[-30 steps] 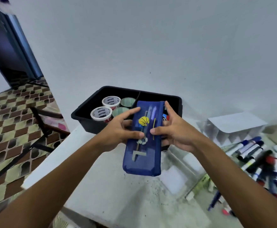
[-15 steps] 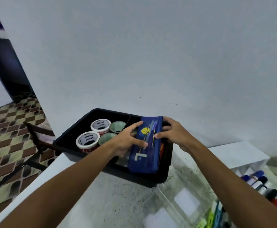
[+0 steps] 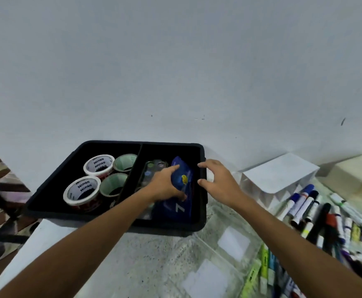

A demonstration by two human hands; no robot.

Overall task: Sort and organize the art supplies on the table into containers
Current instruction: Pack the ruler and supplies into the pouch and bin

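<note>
Pencil case in the tray's right compartment

Left hand (image 3: pixel 165 186) fingers curl round the blue pencil case (image 3: pixel 179 196) inside the black tray (image 3: pixel 115 214); right hand (image 3: pixel 218 181) hovers beside it, fingers spread, apart.

You can read "Ninso" printed in black, twice over, on the white top face of the far roll of tape (image 3: pixel 99 165) in the left compartment of the black plastic tray (image 3: pixel 202 168). The near white-topped roll of tape (image 3: pixel 81 189) carries the same word twice. On the dark blue fabric pencil pouch (image 3: pixel 179 203) you see one white mark shaped like a 7. The print on the markers is too small to read.
</note>
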